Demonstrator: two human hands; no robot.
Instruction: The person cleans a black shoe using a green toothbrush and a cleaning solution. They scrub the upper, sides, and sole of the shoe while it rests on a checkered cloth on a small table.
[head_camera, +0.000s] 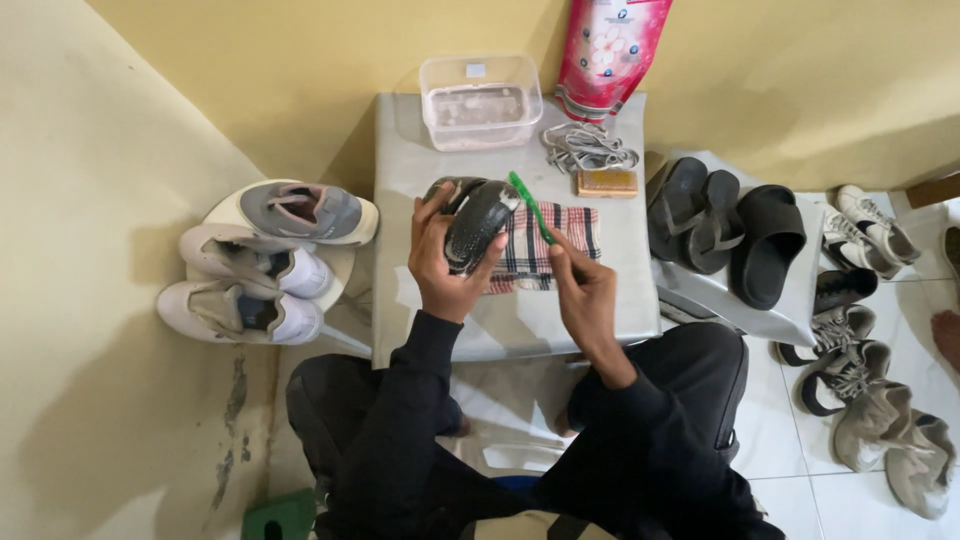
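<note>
The left hand (445, 262) is holding a dark shoe (478, 222) over the middle of the grey mat (420, 150). The right hand (585, 292) is gripping a green toothbrush (529, 205), touching the shoe above a checked cloth (545, 245).

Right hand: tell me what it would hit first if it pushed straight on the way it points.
The right hand points up-left along its green toothbrush, so it would probably meet the black shoe first; depth is unclear.

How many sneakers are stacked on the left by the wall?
3: a grey sneaker on top, a white one in the middle, another white one lowest. More may be hidden underneath.
</note>
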